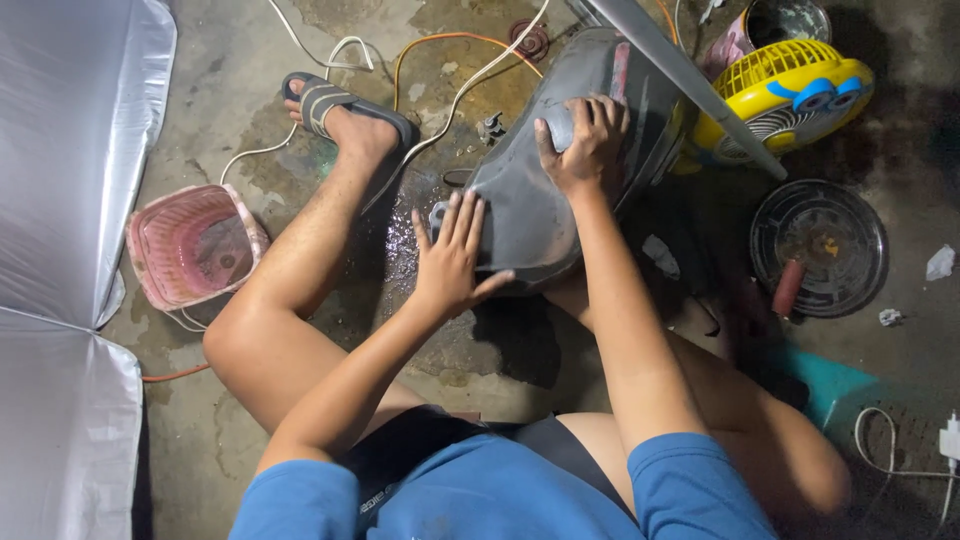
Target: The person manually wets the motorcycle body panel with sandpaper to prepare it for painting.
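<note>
Dark grey plastic cover [530, 215], curved and wet, sits on the floor in the middle, between the person's knees. Left hand [452, 258] lies flat and open on its edge at 9 o'clock, fingers spread, gripping nothing. Right hand [585, 143] presses near its top at 12 o'clock, fingers curled over a small grey pad [561, 127]. A red stripe [620, 72] marks the cover up top. Pink basket [192, 246] stands well apart at 9 o'clock. Yellow fan [795, 92] sits at 2 o'clock, round black dish [820, 247] at 3 o'clock. Bare floor [480, 360] shows just below the cover.
</note>
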